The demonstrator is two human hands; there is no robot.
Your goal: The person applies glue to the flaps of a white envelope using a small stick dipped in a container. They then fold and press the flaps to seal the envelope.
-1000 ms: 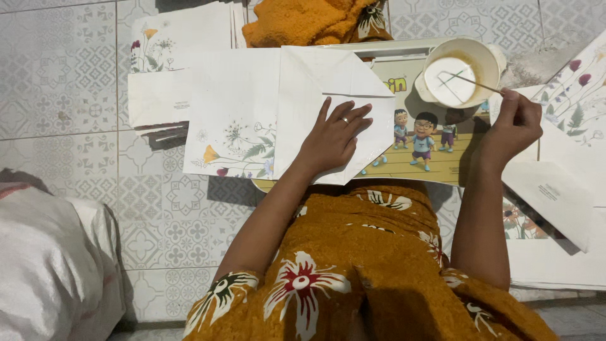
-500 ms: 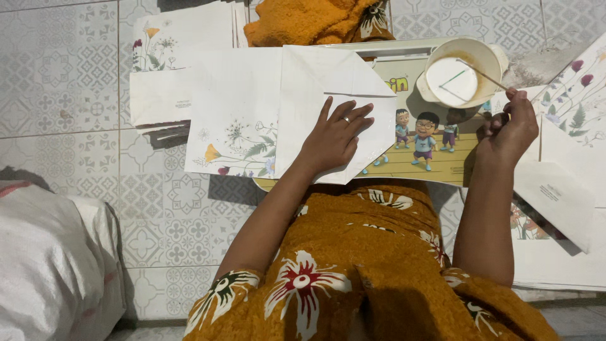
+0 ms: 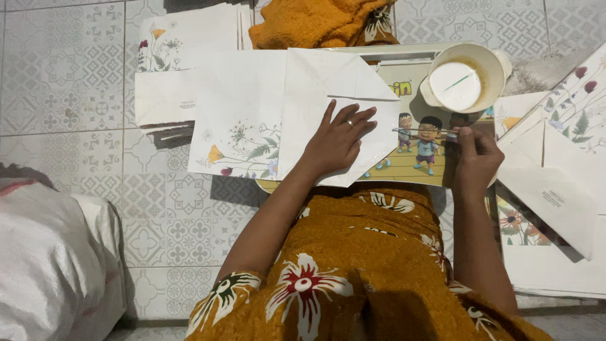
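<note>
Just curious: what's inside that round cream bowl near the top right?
The bowl holds a white, paste-like pool with a thin greenish streak across it. What lies beneath that surface is covered.

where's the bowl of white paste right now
In the head view the bowl of white paste sits at the upper right, on the cartoon-printed board, just above the right hand holding a thin stick.

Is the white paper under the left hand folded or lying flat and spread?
Folded: the white paper shows slanted flaps forming a point, and the left hand presses them down.
</note>
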